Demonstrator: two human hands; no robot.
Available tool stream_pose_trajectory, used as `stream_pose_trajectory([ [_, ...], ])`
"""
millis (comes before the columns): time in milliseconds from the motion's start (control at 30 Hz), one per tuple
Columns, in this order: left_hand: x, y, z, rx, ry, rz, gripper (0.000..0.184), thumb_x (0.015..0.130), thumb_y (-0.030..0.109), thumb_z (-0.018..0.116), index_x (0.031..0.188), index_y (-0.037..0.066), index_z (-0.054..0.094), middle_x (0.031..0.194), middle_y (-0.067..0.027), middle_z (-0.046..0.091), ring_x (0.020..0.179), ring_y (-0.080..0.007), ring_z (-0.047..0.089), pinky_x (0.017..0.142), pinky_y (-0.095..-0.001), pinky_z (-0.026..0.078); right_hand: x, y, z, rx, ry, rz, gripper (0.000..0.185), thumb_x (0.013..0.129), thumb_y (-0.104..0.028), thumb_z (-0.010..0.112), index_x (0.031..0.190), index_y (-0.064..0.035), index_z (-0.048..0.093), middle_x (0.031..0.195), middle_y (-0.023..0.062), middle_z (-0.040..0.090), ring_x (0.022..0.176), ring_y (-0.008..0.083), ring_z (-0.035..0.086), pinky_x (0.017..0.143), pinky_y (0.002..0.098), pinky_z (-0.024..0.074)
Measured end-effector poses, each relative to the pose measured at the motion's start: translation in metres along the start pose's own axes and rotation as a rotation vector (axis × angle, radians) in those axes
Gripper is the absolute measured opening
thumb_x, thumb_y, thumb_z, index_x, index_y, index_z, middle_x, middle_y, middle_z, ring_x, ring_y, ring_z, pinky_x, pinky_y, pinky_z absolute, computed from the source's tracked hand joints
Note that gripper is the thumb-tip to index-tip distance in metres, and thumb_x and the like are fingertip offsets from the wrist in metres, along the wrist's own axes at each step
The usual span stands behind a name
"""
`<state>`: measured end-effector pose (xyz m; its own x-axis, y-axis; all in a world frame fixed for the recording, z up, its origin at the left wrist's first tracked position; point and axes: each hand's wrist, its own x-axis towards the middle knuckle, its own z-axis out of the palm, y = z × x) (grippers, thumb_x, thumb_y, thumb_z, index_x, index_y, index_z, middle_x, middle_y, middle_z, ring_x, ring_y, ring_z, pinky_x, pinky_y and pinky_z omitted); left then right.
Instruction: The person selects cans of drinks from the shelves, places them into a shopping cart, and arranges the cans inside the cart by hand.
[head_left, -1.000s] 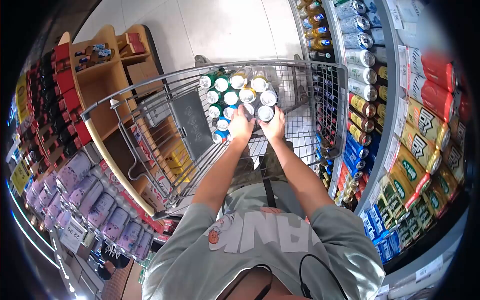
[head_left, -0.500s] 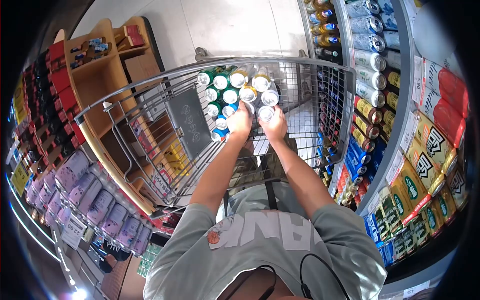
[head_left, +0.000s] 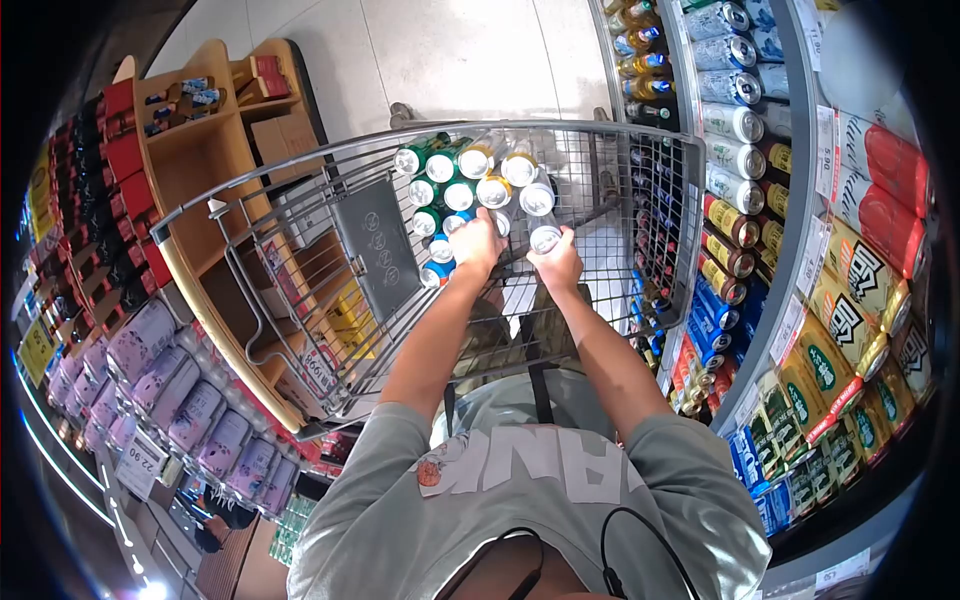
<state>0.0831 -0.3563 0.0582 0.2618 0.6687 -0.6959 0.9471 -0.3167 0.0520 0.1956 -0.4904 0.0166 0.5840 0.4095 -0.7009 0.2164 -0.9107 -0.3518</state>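
Several drink cans stand upright together in a metal shopping cart, silver tops facing up. Some are green cans, others yellow ones, and a few blue cans sit on the near left side. My left hand is closed at the near edge of the group, its thumb against a silver-topped can that it partly hides. The fingers of my right hand wrap round a pale can at the group's near right corner, just in front of another pale can.
On the right, shelves hold rows of cans, bottles and multipacks. A wooden display rack stands left of the cart, with purple packs below it. A grey flap borders the cans inside the cart.
My right hand has shifted slightly right and towards me with its can. My left hand has moved slightly left, and the gap between the hands is wider.
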Motion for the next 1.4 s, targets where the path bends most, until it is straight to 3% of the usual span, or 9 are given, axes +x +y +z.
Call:
stream_pose_trajectory([
  [233,-0.02,-0.011,0.012,0.04,0.151,0.161,0.061,0.062,0.042,0.09,0.103,0.009,0.059,0.097,-0.0128,0.074,0.108,-0.0322,0.064,0.097,-0.0483,0.046,-0.009,0.017,-0.018,0.056,0.104,-0.059,0.082,0.062,-0.035,0.087,0.129,-0.0075,0.05,0.099,0.0217,0.073,0.093,0.0425,0.071,0.08,0.0501,0.0556],
  [533,-0.104,-0.018,-0.034,-0.239,0.455,0.507,0.068,0.055,0.029,0.09,0.108,0.002,0.058,0.118,-0.0168,0.057,0.119,-0.0406,0.053,0.1,-0.0475,0.046,-0.07,0.026,-0.085,0.053,0.115,-0.101,0.08,0.063,-0.039,0.089,0.123,-0.0037,0.051,0.1,0.0196,0.073,0.092,0.0402,0.071,0.082,0.048,0.0559],
  [600,-0.128,-0.019,-0.053,-0.639,0.112,0.419,0.069,0.06,0.027,0.09,0.111,0.0,0.053,0.119,-0.018,0.06,0.115,-0.0379,0.058,0.099,-0.0459,0.049,-0.098,0.031,-0.101,0.131,0.166,-0.174,0.079,0.063,-0.039,0.089,0.123,-0.0031,0.052,0.098,0.019,0.073,0.09,0.0389,0.071,0.081,0.047,0.0559],
  [867,-0.22,-0.046,-0.121,-1.207,0.392,0.795,0.069,0.066,0.022,0.09,0.119,0.006,0.048,0.111,-0.0098,0.059,0.097,-0.0181,0.059,0.085,-0.0327,0.052,-0.254,0.03,-0.191,0.443,0.534,-0.671,0.054,0.066,-0.023,0.092,0.108,-0.0022,0.065,0.092,0.0113,0.073,0.084,0.0218,0.072,0.076,0.0353,0.057],
  [1000,-0.267,-0.025,-0.19,-1.675,-0.107,1.042,0.062,0.078,0.028,0.077,0.129,0.005,0.05,0.111,-0.0132,0.063,0.107,-0.0267,0.065,0.095,-0.0416,0.054,-0.364,0.039,-0.25,0.575,0.576,-0.674,0.068,0.063,-0.02,0.092,0.121,0.0001,0.061,0.108,0.0093,0.072,0.097,0.014,0.067,0.087,0.0318,0.0547],
  [1200,-0.371,0.04,-0.27,-1.619,-0.564,1.253,0.062,0.085,0.046,0.066,0.13,0.006,0.051,0.122,-0.0113,0.062,0.12,-0.0343,0.061,0.103,-0.0499,0.05,-0.518,0.071,-0.32,0.728,0.705,-0.843,0.077,0.06,-0.017,0.089,0.129,0.0,0.057,0.127,0.0138,0.067,0.116,0.0211,0.063,0.102,0.0376,0.0486],
  [1333,-0.424,0.098,-0.297,-1.365,-0.635,1.5,0.065,0.082,0.044,0.073,0.131,0.005,0.051,0.123,-0.0107,0.062,0.117,-0.0298,0.063,0.103,-0.0462,0.05,-0.595,0.1,-0.358,0.527,0.826,-0.885,0.079,0.059,-0.025,0.088,0.128,-0.0023,0.06,0.124,0.0127,0.069,0.114,0.0217,0.066,0.103,0.0371,0.0485],
  [1367,-0.444,0.115,-0.301,-1.436,-0.711,1.536,0.05,0.083,0.022,0.07,0.127,0.003,0.054,0.115,-0.0153,0.067,0.107,-0.03,0.069,0.094,-0.0438,0.057,-0.615,0.105,-0.368,0.453,0.852,-0.87,0.079,0.057,-0.024,0.089,0.128,-0.0033,0.06,0.124,0.0127,0.069,0.115,0.0222,0.066,0.103,0.0365,0.0487],
  [1400,-0.46,0.131,-0.306,-1.378,-0.717,1.588,0.051,0.083,0.022,0.07,0.128,0.003,0.053,0.115,-0.0155,0.068,0.107,-0.0295,0.069,0.094,-0.0438,0.057,-0.632,0.108,-0.376,0.421,0.863,-0.87,0.079,0.057,-0.023,0.089,0.127,-0.0038,0.061,0.123,0.0127,0.069,0.115,0.0224,0.066,0.103,0.0362,0.0488],
])
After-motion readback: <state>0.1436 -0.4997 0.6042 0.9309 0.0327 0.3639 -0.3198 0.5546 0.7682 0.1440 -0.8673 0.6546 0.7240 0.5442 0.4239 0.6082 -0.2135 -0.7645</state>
